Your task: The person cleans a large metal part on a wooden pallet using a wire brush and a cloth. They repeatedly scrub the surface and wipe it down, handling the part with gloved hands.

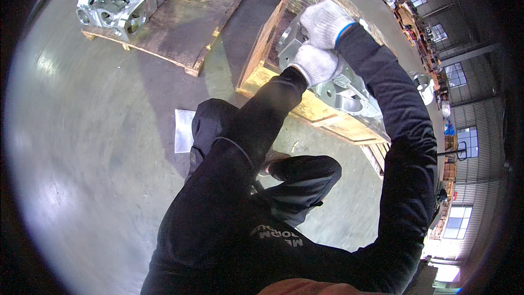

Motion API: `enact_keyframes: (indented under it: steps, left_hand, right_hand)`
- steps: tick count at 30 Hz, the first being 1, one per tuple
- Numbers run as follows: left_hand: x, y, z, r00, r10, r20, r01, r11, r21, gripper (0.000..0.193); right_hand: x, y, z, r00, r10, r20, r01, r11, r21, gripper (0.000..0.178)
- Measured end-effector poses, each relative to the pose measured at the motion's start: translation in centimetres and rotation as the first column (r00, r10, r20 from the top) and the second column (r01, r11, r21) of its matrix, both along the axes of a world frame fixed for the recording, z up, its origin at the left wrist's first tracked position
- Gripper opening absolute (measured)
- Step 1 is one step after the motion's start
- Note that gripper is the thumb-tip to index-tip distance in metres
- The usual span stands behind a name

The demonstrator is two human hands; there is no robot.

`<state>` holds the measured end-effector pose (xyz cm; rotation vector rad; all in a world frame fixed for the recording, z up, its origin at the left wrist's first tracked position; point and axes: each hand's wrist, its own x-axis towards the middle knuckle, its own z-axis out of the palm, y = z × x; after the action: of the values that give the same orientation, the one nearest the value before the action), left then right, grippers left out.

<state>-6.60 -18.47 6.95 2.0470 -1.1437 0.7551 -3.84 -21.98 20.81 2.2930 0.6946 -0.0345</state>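
Both my hands wear white knit gloves and are close together over a wooden crate holding silvery metal castings. My left hand is closed, knuckles up, at the crate's near side. Just beyond it my right hand, its glove cuff edged in blue, is also curled shut. The gloves hide whatever the fingers grip. Under and left of them shows a pale machined casting. A second casting with round bores lies to the right of my left hand, beneath my right forearm.
At the far left a low wooden pallet carries several bored metal castings. A white sheet lies on the concrete floor beside my left knee. Another casting stands right of the crate, and stacked wooden crates line the right side.
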Motion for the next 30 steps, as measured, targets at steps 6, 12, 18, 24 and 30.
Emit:
enact_keyframes:
  steps: [6, 12, 18, 24, 30]
  left_hand:
    - [-0.5, -0.4, -0.1, 0.955, -0.081, -0.286, 0.078, 0.997, -0.021, 0.048]
    - [-0.9, -0.4, -0.1, 0.907, -0.176, -0.383, 0.092, 0.97, -0.227, 0.051]
    - [-0.9, -0.1, 0.8, 0.984, 0.142, -0.106, -0.108, 0.954, 0.28, 0.027]
    - [-0.9, -0.5, 0.0, 0.969, 0.158, 0.191, -0.156, 0.987, -0.029, 0.04]
    - [-0.4, -1.1, 0.2, 0.955, 0.125, 0.268, -0.109, 0.991, -0.077, 0.027]
  right_hand:
    - [-2.2, 1.5, 0.5, 1.0, 0.006, -0.029, -0.006, 1.0, 0.015, 0.024]
    - [-5.3, 3.3, 1.3, 0.984, -0.089, -0.152, 0.082, 0.995, -0.05, 0.025]
    - [-9.2, -4.2, 1.8, 0.955, -0.251, 0.16, 0.154, 0.878, 0.454, 0.039]
    - [-13.8, -18.8, -1.7, 0.693, -0.698, 0.184, 0.38, 0.57, 0.729, 0.045]
    - [-14.1, -23.5, -6.4, 0.685, -0.711, 0.157, 0.342, 0.505, 0.792, 0.047]
